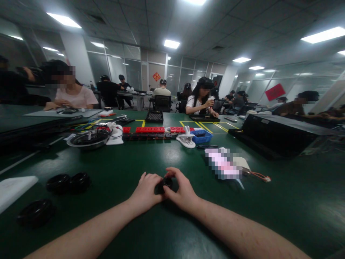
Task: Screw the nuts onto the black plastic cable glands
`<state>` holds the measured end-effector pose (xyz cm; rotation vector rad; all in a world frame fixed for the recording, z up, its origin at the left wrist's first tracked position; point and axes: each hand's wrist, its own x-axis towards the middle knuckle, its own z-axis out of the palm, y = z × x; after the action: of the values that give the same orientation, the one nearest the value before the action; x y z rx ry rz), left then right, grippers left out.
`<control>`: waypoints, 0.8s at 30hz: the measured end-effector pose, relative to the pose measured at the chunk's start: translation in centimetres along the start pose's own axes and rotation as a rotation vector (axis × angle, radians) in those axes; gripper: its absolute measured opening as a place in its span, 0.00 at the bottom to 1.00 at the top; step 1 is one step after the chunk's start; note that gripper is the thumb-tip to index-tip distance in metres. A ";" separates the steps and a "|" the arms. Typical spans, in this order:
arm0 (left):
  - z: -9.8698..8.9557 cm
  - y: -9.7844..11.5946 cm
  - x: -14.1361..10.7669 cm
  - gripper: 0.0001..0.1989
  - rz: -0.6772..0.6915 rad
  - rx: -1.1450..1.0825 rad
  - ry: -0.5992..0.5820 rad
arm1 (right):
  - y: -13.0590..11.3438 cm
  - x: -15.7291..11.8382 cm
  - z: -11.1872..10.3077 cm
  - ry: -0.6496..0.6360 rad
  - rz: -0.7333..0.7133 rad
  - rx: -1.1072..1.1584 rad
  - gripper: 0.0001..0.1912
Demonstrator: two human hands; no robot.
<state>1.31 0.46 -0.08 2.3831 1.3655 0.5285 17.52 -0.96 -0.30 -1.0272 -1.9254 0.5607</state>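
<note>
Sitting directly between the fingertips, a small black round piece with a ring-like face [167, 182] is gripped from both sides, the right hand [180, 187] curling thumb and forefinger around it and the left hand [147, 189] closing on its left flank, partly hidden; neither hand is clearly nearer, and no long axis shows. Three glossy black thick-walled rings [36, 213] lie well apart, left of the left hand, while a pixelated pink-and-white packet [223, 163] lies ahead and to the right; between them spreads the smooth green tabletop [129, 158], its near edge out of view.
</note>
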 end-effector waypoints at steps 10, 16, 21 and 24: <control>0.1 -0.1 0.0 0.12 -0.006 0.028 -0.007 | 0.0 0.1 0.1 -0.007 0.065 -0.033 0.27; 0.2 -0.1 0.0 0.14 -0.007 0.033 0.010 | 0.0 -0.1 -0.2 -0.037 -0.071 0.043 0.27; 0.1 0.0 0.0 0.13 0.001 0.024 0.002 | -0.1 0.0 -0.2 -0.014 -0.016 -0.033 0.31; 0.0 0.1 0.0 0.12 0.001 0.013 -0.002 | 0.1 0.1 0.1 -0.014 0.044 -0.063 0.28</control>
<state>1.42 0.43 -0.02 2.3942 1.3707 0.5188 17.51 -0.83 -0.39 -1.1109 -1.9474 0.5359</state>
